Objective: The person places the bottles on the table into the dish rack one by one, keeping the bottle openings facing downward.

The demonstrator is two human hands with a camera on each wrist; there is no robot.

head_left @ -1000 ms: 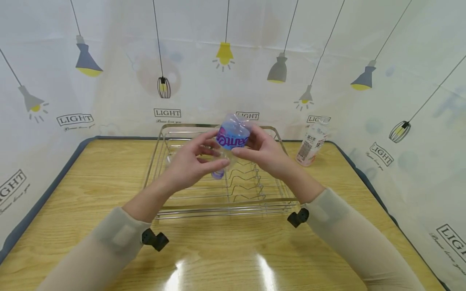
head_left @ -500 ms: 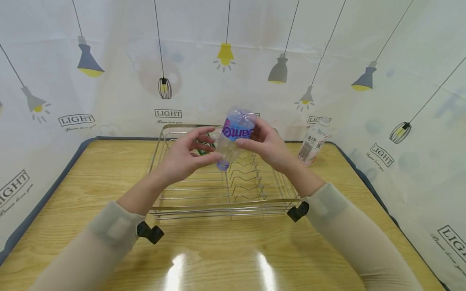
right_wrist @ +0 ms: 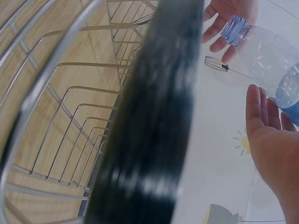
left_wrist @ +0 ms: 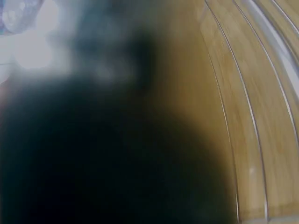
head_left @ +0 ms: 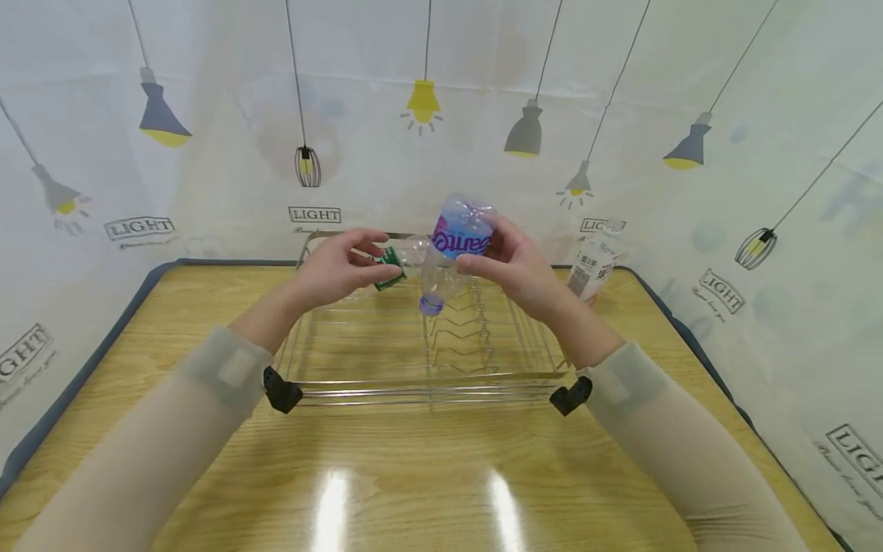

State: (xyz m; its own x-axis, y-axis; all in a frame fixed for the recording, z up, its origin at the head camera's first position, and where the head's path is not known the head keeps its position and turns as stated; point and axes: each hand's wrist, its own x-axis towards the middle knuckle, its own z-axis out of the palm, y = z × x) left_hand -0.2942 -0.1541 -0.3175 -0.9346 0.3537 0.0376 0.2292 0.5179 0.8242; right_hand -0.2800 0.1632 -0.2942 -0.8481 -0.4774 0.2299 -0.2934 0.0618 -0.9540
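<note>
Head view shows the right hand (head_left: 520, 268) gripping a clear bottle (head_left: 444, 270) by its blue label (head_left: 461, 236), thumb in front and fingers behind. The bottle is held above the rack (head_left: 428, 377), tilted, base up and purple neck down; whether it is capped is unclear.

Over the last second the left hand (head_left: 334, 268) has drawn away from the bottle, which has swung a little up and to the right. A gap now parts the two, so the bottle appears to hang from the right hand alone, and the left seems free for other work. Its fingers are loosely bent and clasp nothing that shows; the right wrist view, too, has them apart from the neck.

With that gap, more of a green-labelled bottle (head_left: 390, 268) shows lying in the rack, just behind the left thumb; whether they touch, I cannot tell. Another bottle (head_left: 595, 261) stands upright on the table (head_left: 428, 468), beyond the right forearm. Left wrist view is mostly dark blur.
</note>
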